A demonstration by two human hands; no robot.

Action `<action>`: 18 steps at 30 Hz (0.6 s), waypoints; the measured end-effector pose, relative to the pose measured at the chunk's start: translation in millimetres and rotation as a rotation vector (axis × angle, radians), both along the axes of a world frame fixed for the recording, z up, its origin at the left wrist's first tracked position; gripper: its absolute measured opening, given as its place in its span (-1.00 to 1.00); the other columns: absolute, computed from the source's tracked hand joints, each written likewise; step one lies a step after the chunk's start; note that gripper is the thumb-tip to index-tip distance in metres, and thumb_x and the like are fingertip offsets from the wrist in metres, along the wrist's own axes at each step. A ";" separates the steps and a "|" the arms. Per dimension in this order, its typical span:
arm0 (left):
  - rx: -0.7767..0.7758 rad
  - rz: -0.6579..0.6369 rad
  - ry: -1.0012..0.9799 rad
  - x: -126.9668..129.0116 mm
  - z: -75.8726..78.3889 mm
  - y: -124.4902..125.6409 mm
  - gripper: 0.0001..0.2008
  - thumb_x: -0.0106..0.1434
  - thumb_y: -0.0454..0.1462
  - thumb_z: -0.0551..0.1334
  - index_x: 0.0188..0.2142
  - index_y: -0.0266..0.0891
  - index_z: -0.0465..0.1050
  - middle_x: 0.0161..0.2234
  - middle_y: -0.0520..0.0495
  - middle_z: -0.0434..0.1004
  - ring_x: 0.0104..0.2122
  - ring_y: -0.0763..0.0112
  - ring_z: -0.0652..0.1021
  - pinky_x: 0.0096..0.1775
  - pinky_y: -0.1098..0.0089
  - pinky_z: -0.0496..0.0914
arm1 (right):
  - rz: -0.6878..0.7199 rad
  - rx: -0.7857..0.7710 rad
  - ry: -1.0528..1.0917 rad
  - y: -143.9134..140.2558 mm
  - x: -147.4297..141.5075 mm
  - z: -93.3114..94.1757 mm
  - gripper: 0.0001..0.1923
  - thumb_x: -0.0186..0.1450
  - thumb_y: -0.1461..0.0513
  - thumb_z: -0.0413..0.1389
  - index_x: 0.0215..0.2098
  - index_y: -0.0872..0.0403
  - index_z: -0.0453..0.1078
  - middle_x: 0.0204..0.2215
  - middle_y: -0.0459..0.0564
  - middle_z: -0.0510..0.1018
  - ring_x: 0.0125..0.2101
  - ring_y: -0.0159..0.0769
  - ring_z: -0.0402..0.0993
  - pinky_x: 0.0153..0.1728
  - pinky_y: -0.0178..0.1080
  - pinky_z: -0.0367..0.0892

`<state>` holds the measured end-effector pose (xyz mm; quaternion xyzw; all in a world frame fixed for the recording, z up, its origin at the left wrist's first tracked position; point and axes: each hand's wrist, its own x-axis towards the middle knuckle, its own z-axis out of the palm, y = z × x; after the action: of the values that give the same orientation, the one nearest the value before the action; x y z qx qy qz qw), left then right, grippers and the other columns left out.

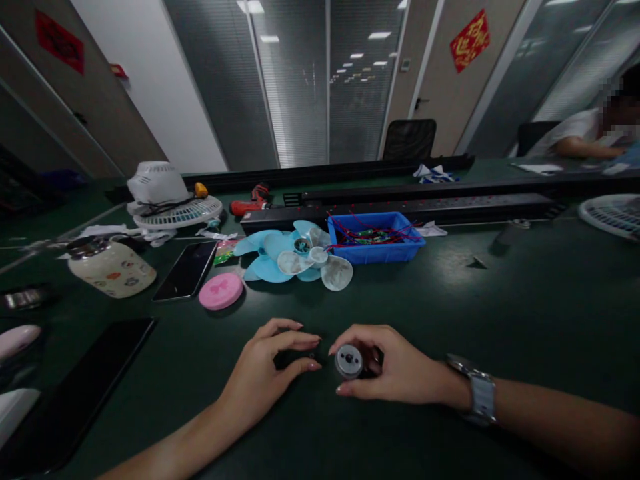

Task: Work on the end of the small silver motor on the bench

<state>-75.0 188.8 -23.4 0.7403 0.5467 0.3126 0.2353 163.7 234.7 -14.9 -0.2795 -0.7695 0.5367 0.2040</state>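
Observation:
My right hand wraps its thumb and fingers around a small round metal part, which looks like a small motor. Its flat grey end, with a dark centre and small holes, faces up towards me. Left of it, my left hand rests low over the table with thumb and fingers apart. A tiny dark speck shows between those fingertips, too small to make out. Beyond the hands lie light blue and clear fan blades, and a blue bin of red wires and green circuit boards.
On the left are a pink round case, a phone, a patterned cream flask and a black slab. Farther back stand a white fan, a red power drill and long black bars. A person sits at far right.

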 end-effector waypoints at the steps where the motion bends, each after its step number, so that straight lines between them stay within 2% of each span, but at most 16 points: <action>1: 0.008 -0.005 -0.026 1.7 -0.4 0.3 -0.78 0.13 -0.30 0.39 -0.19 -0.05 0.60 -0.22 -0.05 0.63 -0.08 0.19 0.55 -0.11 0.22 0.50 | 0.000 0.010 0.006 0.5 0.4 -1.0 -0.54 0.10 0.06 0.33 -0.10 0.07 0.43 -0.42 -0.14 0.46 -0.52 -0.51 0.27 -0.57 -0.45 0.16; 4: 0.094 0.062 -0.180 14.8 1.1 1.3 -0.88 0.16 -0.36 0.36 -0.28 -0.14 0.56 -0.30 -0.01 0.62 -0.25 0.30 0.62 -0.19 0.30 0.52 | -0.006 0.051 0.010 0.6 0.1 -3.2 -0.56 0.11 0.06 0.33 -0.11 0.07 0.42 -0.43 -0.15 0.46 -0.54 -0.52 0.26 -0.58 -0.45 0.15; 7: 0.245 0.127 -0.401 36.9 5.9 1.6 -0.85 0.18 -0.42 0.33 -0.33 -0.18 0.42 -0.36 0.04 0.60 -0.31 0.39 0.62 -0.23 0.38 0.51 | 0.002 0.087 0.007 0.7 -0.4 -4.5 -0.58 0.12 0.06 0.32 -0.13 0.09 0.41 -0.43 -0.15 0.45 -0.53 -0.51 0.28 -0.56 -0.44 0.17; 9: 0.294 0.037 -0.514 50.8 9.5 0.7 -0.78 0.17 -0.47 0.32 -0.39 -0.18 0.32 -0.34 0.05 0.59 -0.30 0.39 0.61 -0.25 0.39 0.51 | -0.003 0.124 0.021 1.1 -0.5 -5.4 -0.60 0.11 0.07 0.32 -0.18 0.11 0.40 -0.46 -0.17 0.42 -0.53 -0.50 0.28 -0.56 -0.43 0.17; 11: 0.265 -0.052 -0.588 59.9 12.2 -1.3 -0.73 0.18 -0.49 0.29 -0.42 -0.18 0.22 -0.34 0.04 0.58 -0.32 0.40 0.61 -0.31 0.41 0.52 | -0.020 0.162 0.038 1.3 -0.4 -6.1 -0.63 0.10 0.08 0.33 -0.26 0.12 0.38 -0.49 -0.19 0.37 -0.54 -0.52 0.26 -0.56 -0.43 0.15; 14: 0.201 -0.106 -0.585 62.4 13.7 -6.0 -0.70 0.20 -0.50 0.26 -0.45 -0.18 0.16 -0.37 0.04 0.58 -0.32 0.40 0.61 -0.33 0.42 0.52 | -0.020 0.190 0.052 0.8 -0.2 -5.8 -0.67 0.10 0.12 0.33 -0.32 0.13 0.37 -0.52 -0.22 0.34 -0.56 -0.54 0.24 -0.57 -0.45 0.14; 18: 0.205 -0.135 -0.499 54.4 15.8 -10.1 -0.71 0.22 -0.52 0.23 -0.42 -0.18 0.17 -0.32 0.03 0.60 -0.26 0.38 0.62 -0.25 0.38 0.54 | -0.004 0.197 0.048 0.4 0.2 -3.9 -0.68 0.12 0.12 0.32 -0.26 0.12 0.40 -0.51 -0.21 0.37 -0.55 -0.55 0.24 -0.57 -0.46 0.14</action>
<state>-20.6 178.7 -7.6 0.6952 0.3867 0.5225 0.3069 163.9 235.0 -18.8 -0.2468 -0.8127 0.4647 0.2503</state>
